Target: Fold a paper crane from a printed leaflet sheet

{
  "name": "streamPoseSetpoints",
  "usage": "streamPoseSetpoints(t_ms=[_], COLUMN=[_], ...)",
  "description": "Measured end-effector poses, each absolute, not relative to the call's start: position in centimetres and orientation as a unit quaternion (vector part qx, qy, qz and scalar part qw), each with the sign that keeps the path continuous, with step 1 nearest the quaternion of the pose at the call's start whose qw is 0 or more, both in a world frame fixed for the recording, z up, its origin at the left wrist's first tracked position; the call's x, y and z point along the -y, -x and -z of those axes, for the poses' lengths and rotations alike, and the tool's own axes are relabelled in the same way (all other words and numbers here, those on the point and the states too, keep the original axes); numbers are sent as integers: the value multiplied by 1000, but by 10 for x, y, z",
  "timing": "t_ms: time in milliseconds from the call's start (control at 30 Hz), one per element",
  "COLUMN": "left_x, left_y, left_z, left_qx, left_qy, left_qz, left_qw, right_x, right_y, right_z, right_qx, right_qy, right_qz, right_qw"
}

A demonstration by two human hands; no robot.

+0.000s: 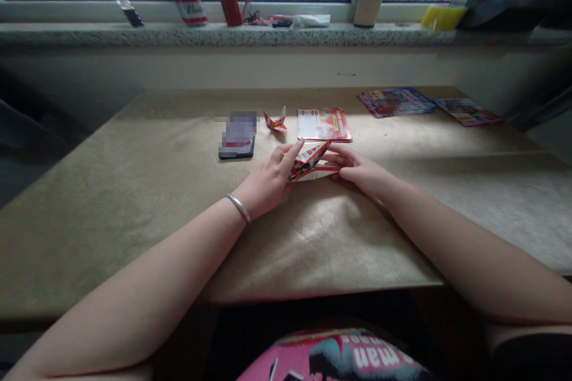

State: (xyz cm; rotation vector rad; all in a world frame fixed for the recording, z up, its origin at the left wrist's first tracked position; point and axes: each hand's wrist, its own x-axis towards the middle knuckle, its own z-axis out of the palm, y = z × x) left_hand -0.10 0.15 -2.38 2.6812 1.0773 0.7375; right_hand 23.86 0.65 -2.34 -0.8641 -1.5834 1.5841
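Observation:
A partly folded piece of red-and-white printed paper [310,162] lies at the middle of the tan table [134,202]. My left hand [268,181] pinches its left side, thumb raised along a folded edge. My right hand [357,168] presses its right end flat against the table. A silver bangle circles my left wrist. Just beyond the hands a square sheet of the same printed paper [324,125] lies flat, and a small finished folded paper figure [276,121] stands to its left.
A dark phone [239,136] lies left of the folded figure. Two printed leaflets [395,101] [467,111] rest at the far right. The stone windowsill [223,36] carries a red can [187,0], a red cup [231,9], a yellow sponge [442,16] and small items.

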Motion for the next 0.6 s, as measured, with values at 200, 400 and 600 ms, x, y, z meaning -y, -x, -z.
streamPoseSetpoints(t_ms=[200, 400, 600], left_x=[-4, -10, -8], left_y=[2, 3, 1], left_z=[28, 38, 41], left_qx=[-358, -342, -323], left_qy=[-883, -865, -857], left_qz=[-268, -307, -349], left_qw=[143, 202, 197], right_x=[-5, 0, 1], right_y=[-246, -240, -236], right_z=[26, 23, 20], right_qx=[712, 773, 763], right_qy=[344, 383, 428], right_qz=[-538, -425, -391], right_qw=[292, 274, 285])
